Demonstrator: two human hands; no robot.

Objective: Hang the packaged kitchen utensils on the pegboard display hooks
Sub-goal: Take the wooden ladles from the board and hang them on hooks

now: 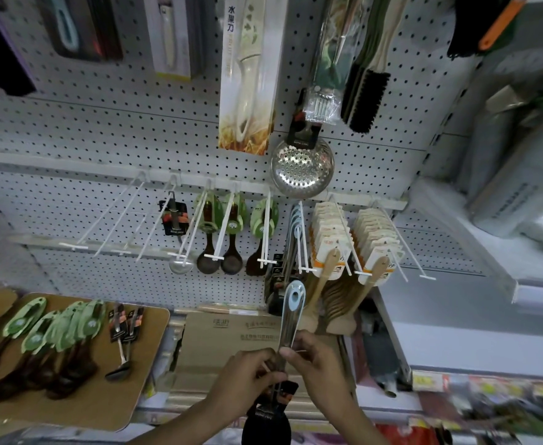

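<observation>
Low in the middle of the frame, the left hand (247,377) and the right hand (315,364) both pinch a long spoon (291,319) with a pale blue handle top, and it points up toward the white hooks (302,239) on the pegboard (103,130) without touching them. More spoons with green cards (231,216) and wooden spoons (331,248) hang on hooks in the middle of the frame, and a shiny strainer (302,170) hangs above them. At the lower left, a brown board (128,390) holds more green-card spoons (55,329) lying flat, just beside a cardboard box (231,335)
</observation>
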